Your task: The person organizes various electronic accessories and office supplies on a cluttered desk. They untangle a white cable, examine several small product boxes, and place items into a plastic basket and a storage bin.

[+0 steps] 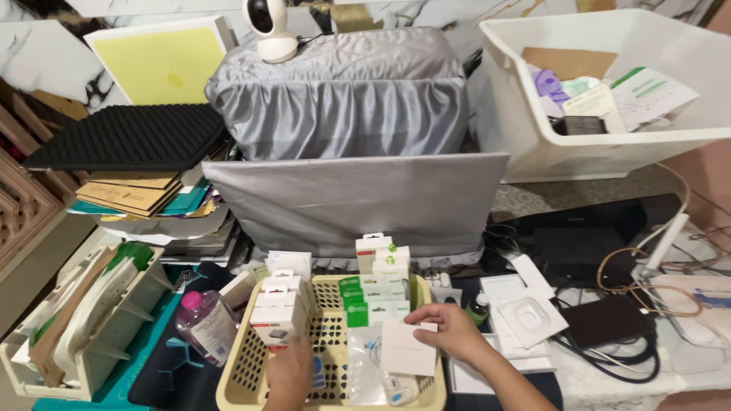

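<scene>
The right hand (449,329) comes in from five o'clock, its fingers closed around the edge of a flat white card box (408,347) held over the right side of the pale yellow perforated basket (242,371). The left hand (290,374) reaches up from six o'clock into the basket, resting against the foot of a stack of small white boxes (280,312); its fingers are mostly hidden, so whether they are gripping cannot be told. In the basket, white-and-green boxes (375,293) stand at twelve o'clock, and a clear plastic bag (367,367) lies beneath the held box. At nine o'clock of the basket a clear bottle with a pink cap (205,323) lies tilted. At one o'clock, a large white tub (533,137) holds papers and what looks like cardboard.
</scene>
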